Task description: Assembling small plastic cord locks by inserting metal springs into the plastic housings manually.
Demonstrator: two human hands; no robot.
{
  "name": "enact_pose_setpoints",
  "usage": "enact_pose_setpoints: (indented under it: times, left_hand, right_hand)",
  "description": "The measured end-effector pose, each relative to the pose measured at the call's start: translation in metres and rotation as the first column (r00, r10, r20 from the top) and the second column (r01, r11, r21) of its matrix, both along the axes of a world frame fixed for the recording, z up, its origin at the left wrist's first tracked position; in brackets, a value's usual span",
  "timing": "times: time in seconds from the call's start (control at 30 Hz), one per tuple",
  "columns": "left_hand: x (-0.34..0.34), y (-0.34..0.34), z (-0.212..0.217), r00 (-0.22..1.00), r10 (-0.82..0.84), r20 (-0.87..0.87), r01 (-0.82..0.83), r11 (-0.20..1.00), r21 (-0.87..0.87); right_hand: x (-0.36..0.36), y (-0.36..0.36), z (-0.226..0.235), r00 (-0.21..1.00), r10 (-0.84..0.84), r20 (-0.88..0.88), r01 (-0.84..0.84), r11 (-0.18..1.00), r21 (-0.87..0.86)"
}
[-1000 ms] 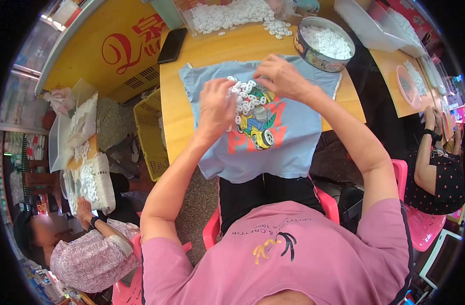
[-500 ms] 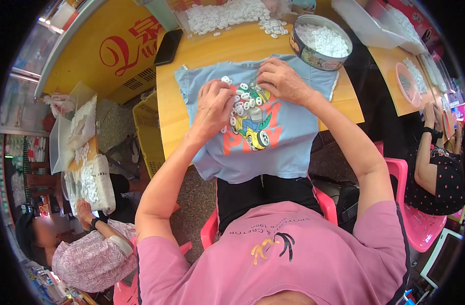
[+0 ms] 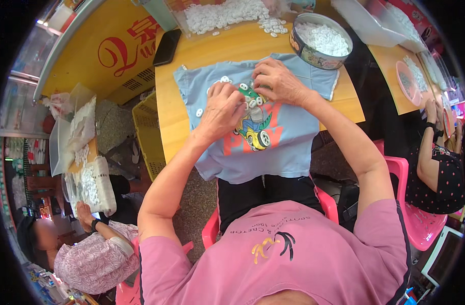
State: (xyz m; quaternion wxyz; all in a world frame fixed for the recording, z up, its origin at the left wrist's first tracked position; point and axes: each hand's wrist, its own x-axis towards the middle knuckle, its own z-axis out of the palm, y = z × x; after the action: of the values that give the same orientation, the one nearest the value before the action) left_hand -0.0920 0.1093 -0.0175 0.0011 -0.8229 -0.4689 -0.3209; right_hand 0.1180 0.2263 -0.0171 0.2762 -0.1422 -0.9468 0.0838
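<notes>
A light blue printed T-shirt (image 3: 293, 134) lies spread over the table's near side and hangs over my lap. Small white oval pieces with dark spots (image 3: 252, 103) sit in a cluster on its printed picture. My left hand (image 3: 223, 107) rests on the left of that cluster, fingers curled down and covering some of the pieces. Just right of the cluster, my right hand (image 3: 279, 84) has bent fingers with their tips against the cloth and pieces. What either hand's fingertips hold is hidden. One loose oval piece (image 3: 199, 112) lies left of my left hand.
A round tin (image 3: 321, 63) full of white pieces stands at the shirt's far right corner. Behind are a clear bin of white pieces (image 3: 225, 18) and a black phone (image 3: 167, 47). Other people work at tables on both sides; a yellow crate (image 3: 147, 134) stands left.
My left hand has shifted slightly right over the cluster, and fewer pieces show between my hands. A loose piece now shows left of it. My right hand has moved slightly left.
</notes>
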Motion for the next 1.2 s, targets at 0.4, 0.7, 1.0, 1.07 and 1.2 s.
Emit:
enact_pose_setpoints:
  times: [0.4, 0.7, 1.0, 1.07, 1.2]
  left_hand:
    - [0.003, 0.024, 0.002, 0.998, -0.010, -0.058, 0.012, 0.999, 0.042]
    - [0.002, 0.008, 0.012, 0.998, -0.007, -0.068, 0.008, 1.000, 0.019]
    - [0.013, -0.008, 0.006, 0.981, -0.123, -0.151, 0.121, 0.992, -0.023]
    - [0.006, -0.015, 0.011, 0.986, -0.078, -0.144, 0.078, 0.997, -0.003]
    - [-0.012, -0.029, 0.013, 0.991, 0.031, -0.127, -0.031, 1.000, 0.003]
  right_hand:
    - [-0.011, -0.004, -0.006, 0.998, -0.039, -0.045, 0.041, 0.999, 0.029]
    - [-0.003, -0.004, -0.005, 0.996, -0.084, -0.020, 0.084, 0.996, 0.024]
    - [0.007, 0.001, -0.003, 0.997, -0.072, -0.003, 0.072, 0.996, 0.051]
    - [0.009, -0.002, -0.001, 0.995, -0.100, -0.008, 0.101, 0.992, 0.073]
    - [0.008, -0.020, 0.003, 0.988, -0.136, -0.077, 0.142, 0.987, 0.081]
